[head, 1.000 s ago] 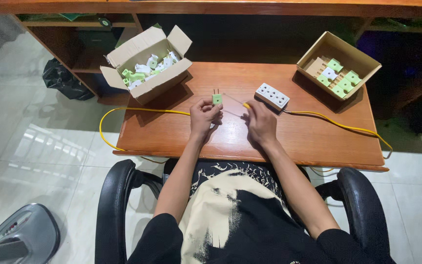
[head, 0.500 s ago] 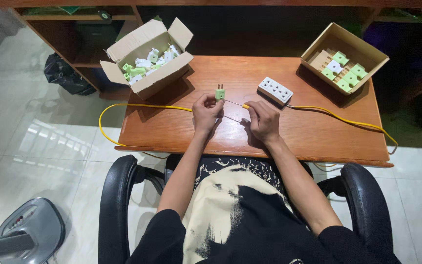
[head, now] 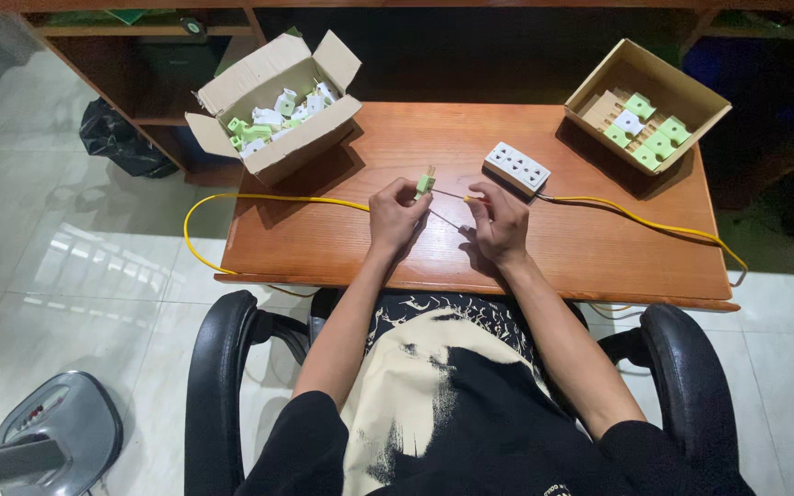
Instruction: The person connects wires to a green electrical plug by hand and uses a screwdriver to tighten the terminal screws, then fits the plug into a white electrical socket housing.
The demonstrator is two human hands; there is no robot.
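A single head-worn camera looks steeply down from above a seated person, facing forward across the reddish-brown wooden desk [head: 599, 257]. The view is fairly wide: the person's lap and forearms fill the bottom centre, the curved black chair armrests [head: 218, 367] frame them, and pale glossy floor tiles [head: 66, 248] spread to the left. The desk's far edge, with dark shelving [head: 140, 55] beyond it, runs along the top of the frame. Both hands sit near the centre, at middle distance. No second view overlaps this one.
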